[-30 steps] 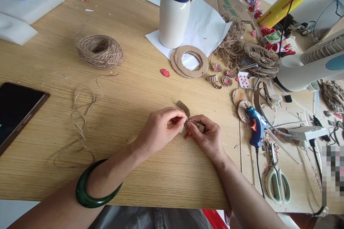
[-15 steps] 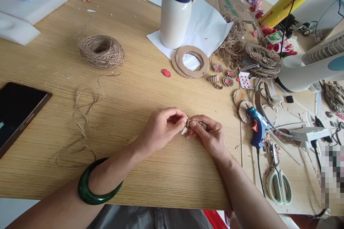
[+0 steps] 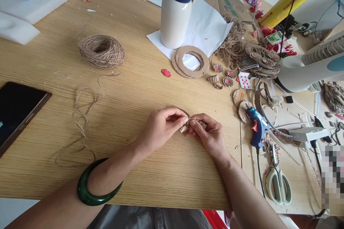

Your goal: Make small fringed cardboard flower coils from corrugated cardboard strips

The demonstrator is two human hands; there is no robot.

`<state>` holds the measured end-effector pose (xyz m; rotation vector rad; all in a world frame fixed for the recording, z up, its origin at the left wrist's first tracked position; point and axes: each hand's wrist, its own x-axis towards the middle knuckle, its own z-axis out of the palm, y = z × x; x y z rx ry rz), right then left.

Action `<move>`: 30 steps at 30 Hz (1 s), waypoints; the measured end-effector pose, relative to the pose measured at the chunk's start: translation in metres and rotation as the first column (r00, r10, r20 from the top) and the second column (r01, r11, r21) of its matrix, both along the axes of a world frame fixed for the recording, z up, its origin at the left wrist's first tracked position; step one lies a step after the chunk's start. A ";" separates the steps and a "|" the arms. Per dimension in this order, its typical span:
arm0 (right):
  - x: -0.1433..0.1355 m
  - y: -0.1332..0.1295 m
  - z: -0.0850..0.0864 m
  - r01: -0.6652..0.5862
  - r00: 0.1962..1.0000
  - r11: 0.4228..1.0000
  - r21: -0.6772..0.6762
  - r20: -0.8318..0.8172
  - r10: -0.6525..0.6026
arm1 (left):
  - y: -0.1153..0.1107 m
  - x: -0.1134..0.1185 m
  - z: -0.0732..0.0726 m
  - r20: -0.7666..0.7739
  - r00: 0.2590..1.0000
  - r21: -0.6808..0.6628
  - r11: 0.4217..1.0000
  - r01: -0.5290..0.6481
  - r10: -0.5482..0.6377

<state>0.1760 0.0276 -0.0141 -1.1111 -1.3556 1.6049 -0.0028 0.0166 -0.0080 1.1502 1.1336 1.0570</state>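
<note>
Close together over the table's front middle, both my hands work on a small strip of corrugated cardboard. My left hand, its arm wearing a dark green bangle, is closed in a pinch at the strip's upper edge. Thumb and fingers of my right hand are closed on the strip's right part. Fingers cover much of the strip, and I cannot make out exactly what the left fingertips pinch. Beyond the hands lie red paper discs, cardboard rings and small pleated cardboard rosettes.
A ball of twine trails loose loops on the left, near a phone. A white bottle stands at the back. To the right lie a blue glue gun, scissors, cables and a white appliance.
My left fingers have shifted slightly right, nearer the right thumb. More of the brown strip shows behind the left hand. The right hand has stayed almost still.
</note>
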 end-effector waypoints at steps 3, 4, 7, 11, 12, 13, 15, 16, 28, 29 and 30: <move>0.000 -0.002 -0.003 0.004 0.999 1.000 0.024 0.049 -0.005 | -0.001 0.000 0.000 -0.048 0.999 0.019 1.000 -0.002 0.003; 0.001 -0.002 -0.003 0.004 0.998 0.999 0.033 0.063 -0.006 | -0.001 0.000 0.000 -0.063 0.998 0.023 1.000 0.001 0.001; 0.001 -0.002 -0.003 -0.001 0.998 1.000 0.031 0.066 -0.001 | -0.002 0.000 0.001 -0.058 0.998 0.008 1.000 0.009 -0.009; -0.001 -0.001 0.002 0.006 1.000 1.000 -0.021 0.007 -0.006 | -0.002 0.000 0.002 0.039 0.999 -0.051 0.999 0.013 -0.011; -0.001 -0.001 0.002 0.012 1.000 1.000 -0.029 -0.003 -0.012 | -0.001 0.001 0.002 0.055 0.998 -0.062 0.998 0.017 -0.013; -0.002 0.000 0.003 0.020 1.000 0.999 -0.034 -0.011 -0.020 | -0.001 0.001 0.002 0.065 0.998 -0.071 0.997 0.018 -0.014; -0.003 0.000 0.004 0.037 0.999 0.998 -0.040 -0.022 -0.038 | -0.001 0.002 0.001 0.075 0.997 -0.080 0.997 0.010 -0.004; -0.004 0.000 0.003 0.045 0.999 0.998 -0.044 -0.026 -0.046 | -0.002 0.003 0.001 0.076 0.997 -0.082 0.997 0.003 0.003; -0.004 0.000 0.005 0.068 0.998 0.996 -0.049 0.017 -0.067 | -0.003 0.003 0.004 -0.257 0.949 0.418 0.906 -0.060 0.181; -0.004 0.000 0.005 0.064 0.998 0.997 -0.051 0.015 -0.064 | -0.003 0.003 0.004 -0.283 0.940 0.449 0.893 -0.043 0.188; -0.004 0.001 0.005 0.063 0.998 0.997 -0.052 0.013 -0.062 | -0.003 0.003 0.004 -0.305 0.934 0.460 0.887 -0.028 0.187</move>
